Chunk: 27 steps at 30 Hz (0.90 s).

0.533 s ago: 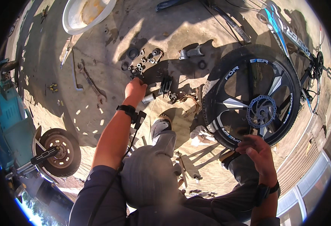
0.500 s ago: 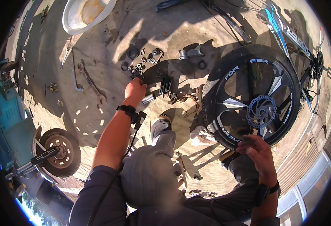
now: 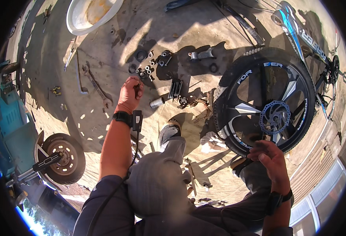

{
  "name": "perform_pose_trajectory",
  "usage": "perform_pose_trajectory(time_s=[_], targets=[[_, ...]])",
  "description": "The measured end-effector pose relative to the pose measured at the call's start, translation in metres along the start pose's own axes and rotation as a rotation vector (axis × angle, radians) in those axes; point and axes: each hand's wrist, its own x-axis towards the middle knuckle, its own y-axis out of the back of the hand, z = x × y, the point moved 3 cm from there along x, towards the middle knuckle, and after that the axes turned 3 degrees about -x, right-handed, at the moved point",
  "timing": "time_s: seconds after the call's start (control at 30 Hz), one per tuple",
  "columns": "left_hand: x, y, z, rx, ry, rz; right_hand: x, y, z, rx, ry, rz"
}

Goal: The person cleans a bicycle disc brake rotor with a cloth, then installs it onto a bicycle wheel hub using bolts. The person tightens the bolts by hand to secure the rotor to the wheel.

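My left hand [image 3: 131, 93] is closed just above the ground, its fingers curled in; whatever it may hold is hidden. Beyond its knuckles lie several small metal nuts and collars [image 3: 144, 72] and dark rings [image 3: 141, 55]. A coil spring [image 3: 157, 103] rests to the right of this hand, beside a group of black rods [image 3: 175, 89]. My right hand [image 3: 270, 156] is at the near edge of a black bicycle wheel [image 3: 247, 111] with a blue brake disc [image 3: 275, 117]. Its fingers are bent toward the thumb, and I cannot make out anything between them.
A large wrench [image 3: 96, 85] and a bent metal bar [image 3: 78, 76] lie at left. Behind them stands a white basin [image 3: 74, 19]. The blue and white bicycle frame [image 3: 299, 29] is at the far right, and a small wheeled machine's tyre [image 3: 76, 161] at the left.
My left hand has drawn back a little to the left, away from the small metal parts, uncovering some of them. My right hand has stayed nearly still by the wheel.
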Motion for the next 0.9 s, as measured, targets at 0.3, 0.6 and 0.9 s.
perform_pose_trajectory(time_s=[0.3, 0.6, 0.9], targets=[[0.007, -0.025, 0.038, -0.271, 0.009, -0.183, 0.0, 0.002, -0.004, -0.013, 0.007, 0.005], [0.082, -0.02, 0.032, 1.131, -0.225, 0.176, 0.001, 0.002, -0.009, -0.022, 0.016, 0.005], [0.077, -0.06, 0.041, 1.488, -0.283, 0.24, -0.002, 0.004, -0.013, -0.008, 0.007, 0.054]])
